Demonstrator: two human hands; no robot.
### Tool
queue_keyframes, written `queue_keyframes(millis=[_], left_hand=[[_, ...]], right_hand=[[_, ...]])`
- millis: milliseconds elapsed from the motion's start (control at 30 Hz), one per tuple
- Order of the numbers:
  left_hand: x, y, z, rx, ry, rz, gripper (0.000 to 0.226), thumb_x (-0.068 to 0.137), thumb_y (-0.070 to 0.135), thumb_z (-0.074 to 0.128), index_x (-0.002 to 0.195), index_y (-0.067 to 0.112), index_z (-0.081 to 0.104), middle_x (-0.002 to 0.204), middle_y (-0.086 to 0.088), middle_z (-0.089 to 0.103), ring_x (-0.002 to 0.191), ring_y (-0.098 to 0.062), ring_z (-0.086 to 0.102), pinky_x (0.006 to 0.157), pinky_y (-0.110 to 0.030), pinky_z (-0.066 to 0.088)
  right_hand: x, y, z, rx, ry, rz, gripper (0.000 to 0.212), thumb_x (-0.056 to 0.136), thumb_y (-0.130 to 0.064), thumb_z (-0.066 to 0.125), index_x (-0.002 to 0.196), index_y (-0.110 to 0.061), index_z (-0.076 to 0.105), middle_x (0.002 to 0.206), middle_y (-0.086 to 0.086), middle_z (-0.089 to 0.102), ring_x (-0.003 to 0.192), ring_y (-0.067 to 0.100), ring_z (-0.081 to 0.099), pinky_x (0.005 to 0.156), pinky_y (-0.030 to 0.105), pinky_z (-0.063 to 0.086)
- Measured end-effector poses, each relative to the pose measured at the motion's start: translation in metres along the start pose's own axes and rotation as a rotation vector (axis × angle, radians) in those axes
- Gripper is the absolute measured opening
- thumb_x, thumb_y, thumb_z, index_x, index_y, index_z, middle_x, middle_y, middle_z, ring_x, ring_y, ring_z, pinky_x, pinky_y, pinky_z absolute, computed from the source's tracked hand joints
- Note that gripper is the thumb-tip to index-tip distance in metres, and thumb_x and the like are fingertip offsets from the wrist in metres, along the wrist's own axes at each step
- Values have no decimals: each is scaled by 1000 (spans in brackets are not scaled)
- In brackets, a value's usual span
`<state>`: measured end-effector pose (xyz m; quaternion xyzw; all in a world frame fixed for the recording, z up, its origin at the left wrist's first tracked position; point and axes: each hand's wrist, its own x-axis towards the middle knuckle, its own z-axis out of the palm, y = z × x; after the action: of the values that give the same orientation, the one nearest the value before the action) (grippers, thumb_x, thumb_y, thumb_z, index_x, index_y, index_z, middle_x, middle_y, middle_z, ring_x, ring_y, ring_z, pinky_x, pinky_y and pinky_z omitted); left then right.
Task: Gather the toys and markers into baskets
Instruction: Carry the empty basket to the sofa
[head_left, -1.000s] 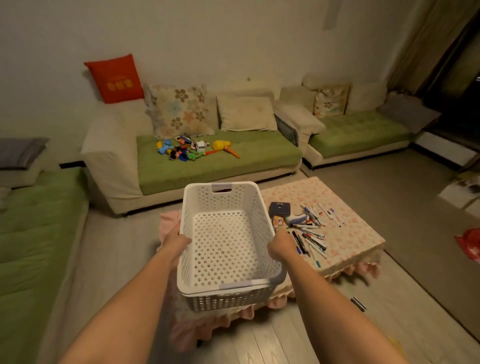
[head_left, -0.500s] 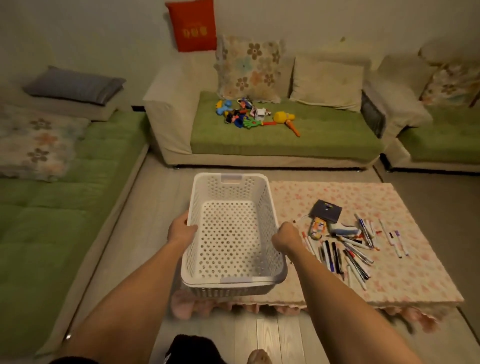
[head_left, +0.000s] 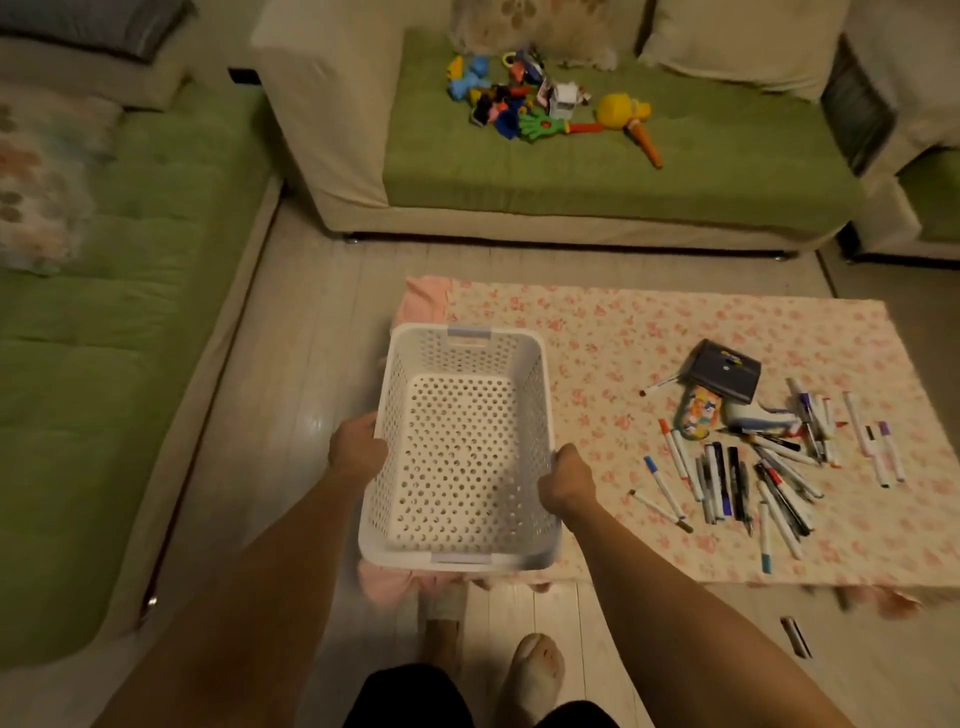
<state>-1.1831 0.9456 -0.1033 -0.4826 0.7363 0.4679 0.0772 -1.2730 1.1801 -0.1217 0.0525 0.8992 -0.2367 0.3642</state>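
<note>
A white perforated plastic basket (head_left: 462, 556) with nothing in it sits over the left end of a low table covered by a pink floral cloth (head_left: 623, 332). My left hand (head_left: 358, 449) grips its left rim and my right hand (head_left: 566, 480) grips its right rim. Several markers (head_left: 748, 473) lie scattered on the cloth to the right of the basket, beside a dark box (head_left: 722, 376) and a small colourful case (head_left: 698, 413). A pile of plastic toys (head_left: 524, 101), with a yellow toy (head_left: 623, 111), lies on the green sofa seat beyond the table.
A beige sofa with green cushions (head_left: 597, 171) runs along the far side, another green sofa (head_left: 93, 364) along the left. Pale floorboards (head_left: 301, 322) separate them from the table. A small dark object (head_left: 795, 636) lies on the floor at right. My feet (head_left: 530, 670) stand below the basket.
The view has tilted down and closer to the table. The basket, still gripped by both hands, has come lower over the table's left end.
</note>
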Motion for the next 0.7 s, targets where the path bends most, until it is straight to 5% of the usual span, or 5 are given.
queue_keyframes(millis=[233,433,700], left_hand=[[47,-24,10,-30,-80,20,48,85,-1,50,126,24,59,119,-2,65,104,-22,63,90,-42,53],[68,-54,28,-81,-81,-78,39,89,7,59,123,22,50,105,1,60,90,-16,61,79,-36,55],[74,-66,43,-22,-57,-65,31,89,7,60,107,26,44,92,6,57,76,-7,56,64,-26,49]], right_hand=[[38,-6,28,-11,3,18,10,92,-6,43,101,-8,38,91,12,50,88,35,57,68,41,47],[57,5,52,-33,-16,28,7,97,-10,42,97,-8,35,76,4,42,67,23,45,53,30,32],[63,15,59,-78,10,62,16,92,-4,43,108,-6,48,102,16,61,84,31,57,67,36,46]])
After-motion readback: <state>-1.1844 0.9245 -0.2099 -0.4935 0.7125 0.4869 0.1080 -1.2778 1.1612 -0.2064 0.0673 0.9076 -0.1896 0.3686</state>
